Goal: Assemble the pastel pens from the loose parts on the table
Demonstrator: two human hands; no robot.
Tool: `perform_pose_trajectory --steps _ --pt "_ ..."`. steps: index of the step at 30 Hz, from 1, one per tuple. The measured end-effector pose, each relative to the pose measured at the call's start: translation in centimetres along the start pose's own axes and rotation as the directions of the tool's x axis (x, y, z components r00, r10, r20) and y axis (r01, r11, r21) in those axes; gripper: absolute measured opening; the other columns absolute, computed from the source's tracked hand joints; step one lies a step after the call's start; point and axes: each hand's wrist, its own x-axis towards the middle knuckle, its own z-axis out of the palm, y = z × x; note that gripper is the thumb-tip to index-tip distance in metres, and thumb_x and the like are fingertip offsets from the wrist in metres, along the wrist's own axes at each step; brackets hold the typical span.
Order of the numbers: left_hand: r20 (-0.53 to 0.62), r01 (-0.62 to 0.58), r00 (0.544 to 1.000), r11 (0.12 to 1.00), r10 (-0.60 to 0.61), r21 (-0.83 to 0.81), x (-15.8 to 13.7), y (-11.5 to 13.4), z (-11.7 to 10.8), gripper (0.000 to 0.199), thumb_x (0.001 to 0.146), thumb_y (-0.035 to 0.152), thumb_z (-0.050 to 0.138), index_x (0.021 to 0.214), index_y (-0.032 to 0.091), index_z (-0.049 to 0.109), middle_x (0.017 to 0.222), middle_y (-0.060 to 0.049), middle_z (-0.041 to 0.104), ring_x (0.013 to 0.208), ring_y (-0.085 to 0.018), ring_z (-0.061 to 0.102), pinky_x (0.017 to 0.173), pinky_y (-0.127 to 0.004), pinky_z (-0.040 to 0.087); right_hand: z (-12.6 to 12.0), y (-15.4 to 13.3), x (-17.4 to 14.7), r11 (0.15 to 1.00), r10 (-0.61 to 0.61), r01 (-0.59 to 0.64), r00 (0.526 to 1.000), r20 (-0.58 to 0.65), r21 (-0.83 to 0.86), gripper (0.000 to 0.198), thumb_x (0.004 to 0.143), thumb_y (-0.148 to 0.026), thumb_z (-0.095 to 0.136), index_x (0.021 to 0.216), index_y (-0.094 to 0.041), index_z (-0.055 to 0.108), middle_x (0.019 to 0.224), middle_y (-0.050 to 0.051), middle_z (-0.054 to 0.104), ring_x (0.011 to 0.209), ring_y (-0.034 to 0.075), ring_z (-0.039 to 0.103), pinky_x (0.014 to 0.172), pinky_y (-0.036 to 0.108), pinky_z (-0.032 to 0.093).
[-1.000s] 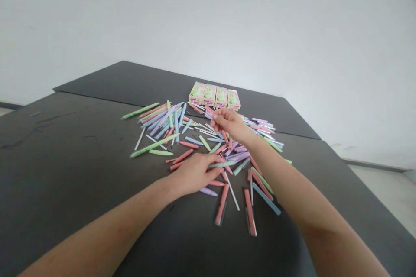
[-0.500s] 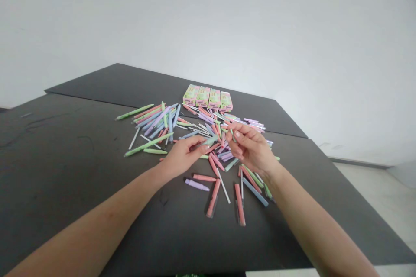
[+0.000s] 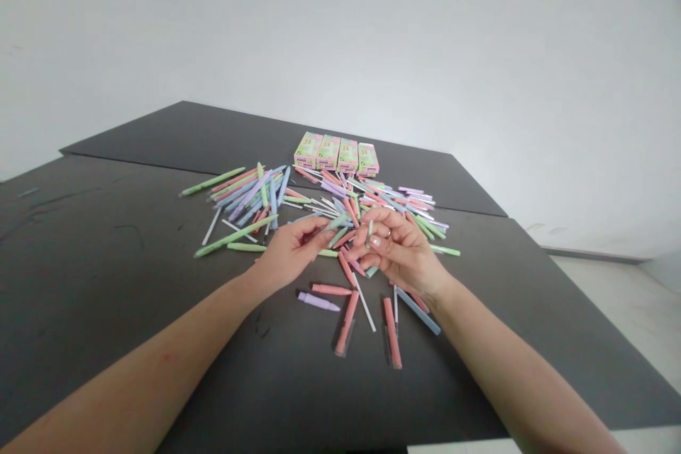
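Observation:
My left hand [image 3: 290,250] is closed, thumb and fingers pinching a pale green pen barrel [image 3: 337,222] that points up to the right. My right hand [image 3: 401,248] pinches a small light green pen part [image 3: 370,230], held upright between thumb and forefinger. A short gap separates the two pieces. Under and around both hands lie loose pen parts in green, red, purple and blue, among them a red barrel [image 3: 345,269] and thin white refills [image 3: 364,303]. My right hand covers some of these parts.
Several pink and green boxes [image 3: 328,152] stand in a row behind the parts. Assembled-looking pens [image 3: 250,195] are heaped at the left. Closer to me lie a purple barrel [image 3: 318,301] and a red barrel with a clear cap [image 3: 392,333]. The black table [image 3: 106,241] meets a white wall.
My right hand has moved slightly left and down, and the small green part in it now stands upright and shows more clearly. My left hand keeps its hold on the pen barrel.

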Motion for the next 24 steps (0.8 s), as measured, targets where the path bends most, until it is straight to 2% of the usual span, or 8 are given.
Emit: perform_pose_trajectory --steps 5,9,12,18,22,24 --pt "0.001 0.035 0.999 0.999 -0.035 -0.009 -0.1 -0.3 0.1 0.029 0.087 0.044 0.057 0.092 0.017 0.066 0.063 0.003 0.056 0.055 -0.01 0.045 0.053 -0.022 0.036 0.1 0.2 0.1 1.0 0.014 -0.014 1.0 -0.022 -0.012 0.024 0.084 -0.03 0.068 0.103 -0.024 0.054 0.091 0.001 0.068 0.086 0.017 0.073 0.066 0.022 0.059" --pt "0.013 0.054 0.998 0.999 -0.054 0.0 -0.1 -0.4 0.0 0.028 0.088 0.043 0.055 0.09 0.016 0.063 0.061 0.004 0.052 0.051 -0.009 0.042 0.049 -0.021 0.033 -0.3 0.4 0.4 1.0 0.017 -0.017 0.998 -0.068 0.004 0.021 0.085 -0.034 0.066 0.096 -0.023 0.052 0.089 0.0 0.069 0.081 0.016 0.073 0.062 0.022 0.058" --pt "0.008 0.082 0.997 0.997 -0.082 -0.012 0.0 -0.5 -0.1 0.025 0.088 0.041 0.055 0.088 0.016 0.06 0.061 0.004 0.052 0.049 -0.008 0.043 0.047 -0.02 0.034 -0.9 0.6 0.8 1.0 -0.026 0.024 0.987 -0.157 -0.012 0.02 0.084 -0.033 0.068 0.092 -0.021 0.054 0.088 0.001 0.071 0.073 0.013 0.071 0.057 0.018 0.055" --pt "0.036 0.088 0.996 0.987 -0.084 -0.137 0.8 -0.3 -0.1 0.024 0.088 0.041 0.055 0.087 0.018 0.051 0.069 0.003 0.056 0.049 -0.007 0.046 0.043 -0.019 0.033 -2.1 0.8 1.5 0.99 -0.109 0.072 0.932 -0.345 -0.12 0.023 0.079 -0.035 0.072 0.083 -0.019 0.057 0.088 0.002 0.072 0.064 0.01 0.065 0.049 0.017 0.049" --pt "0.019 0.093 0.996 0.976 -0.091 -0.197 1.5 0.8 0.3 0.022 0.087 0.04 0.056 0.091 0.019 0.05 0.057 0.009 0.042 0.038 -0.005 0.031 0.038 -0.018 0.024 -2.3 0.9 1.9 0.977 -0.158 0.09 0.915 -0.372 -0.194 0.021 0.076 -0.034 0.074 0.08 -0.017 0.062 0.066 -0.002 0.065 0.054 0.007 0.057 0.049 0.017 0.047" --pt "0.017 0.099 0.995 0.979 -0.098 -0.178 1.7 1.3 0.6 0.021 0.086 0.039 0.057 0.091 0.018 0.054 0.052 0.009 0.038 0.038 -0.005 0.029 0.038 -0.019 0.023 -2.4 1.1 2.2 0.971 -0.154 0.072 0.916 -0.37 -0.226 0.023 0.074 -0.036 0.075 0.08 -0.017 0.063 0.06 -0.003 0.062 0.051 0.007 0.056 0.049 0.018 0.047"
